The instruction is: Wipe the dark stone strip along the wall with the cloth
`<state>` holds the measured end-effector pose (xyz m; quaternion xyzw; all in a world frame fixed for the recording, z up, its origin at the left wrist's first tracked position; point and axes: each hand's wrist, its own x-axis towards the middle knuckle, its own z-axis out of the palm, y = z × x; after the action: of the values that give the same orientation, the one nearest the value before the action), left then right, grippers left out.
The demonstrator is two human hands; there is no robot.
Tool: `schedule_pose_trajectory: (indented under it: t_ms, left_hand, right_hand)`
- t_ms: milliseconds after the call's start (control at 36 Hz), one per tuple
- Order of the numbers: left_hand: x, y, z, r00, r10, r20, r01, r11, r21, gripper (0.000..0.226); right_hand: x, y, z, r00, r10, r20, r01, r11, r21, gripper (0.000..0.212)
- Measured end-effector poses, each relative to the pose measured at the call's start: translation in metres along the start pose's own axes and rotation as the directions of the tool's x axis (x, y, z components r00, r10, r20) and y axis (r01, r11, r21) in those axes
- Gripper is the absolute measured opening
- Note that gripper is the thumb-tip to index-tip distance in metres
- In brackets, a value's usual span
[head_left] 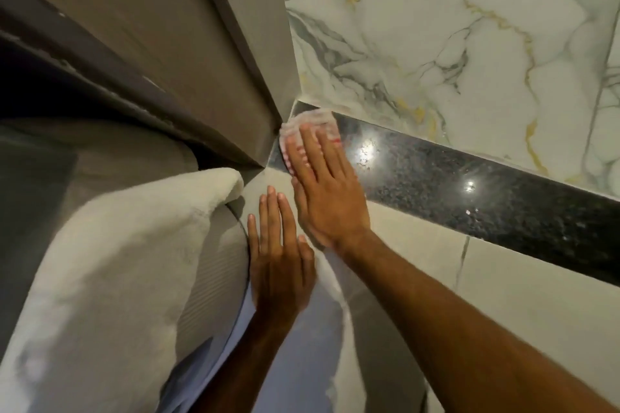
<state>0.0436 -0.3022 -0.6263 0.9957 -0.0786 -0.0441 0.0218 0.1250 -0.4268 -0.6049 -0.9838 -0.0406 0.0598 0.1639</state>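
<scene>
A polished dark speckled stone strip [469,198] runs along the wall from the corner at centre out to the right edge. A pale cloth with red marks [313,122] lies on the strip's corner end, against the grey door frame. My right hand [325,188] lies flat on the cloth with fingers spread, pressing it onto the stone; most of the cloth is hidden beneath the fingers. My left hand [278,258] rests flat on the pale tile just below the strip, holding nothing.
White marble tiles with grey and gold veins [453,43] cover the wall above the strip. A grey door frame [235,60] stands at the left of the corner. A white padded cushion [110,261] fills the lower left.
</scene>
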Motion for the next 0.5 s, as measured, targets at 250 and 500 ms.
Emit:
schedule_pose_trajectory:
  t_ms: [250,500]
  left_hand:
    - [0.002,0.001,-0.005,1.0,-0.013,0.009,0.013,0.996,-0.088,0.064]
    - [-0.004,-0.003,0.002,0.999,0.05,-0.006,-0.05,0.998,-0.047,0.068]
  right_hand:
    - [-0.088,0.035,-0.006,0.95,0.291,-0.113,-0.297,0.954,-0.046,0.066]
    - [-0.017,0.003,0.007,0.983,0.158,-0.096,-0.159,0.987,-0.003,0.066]
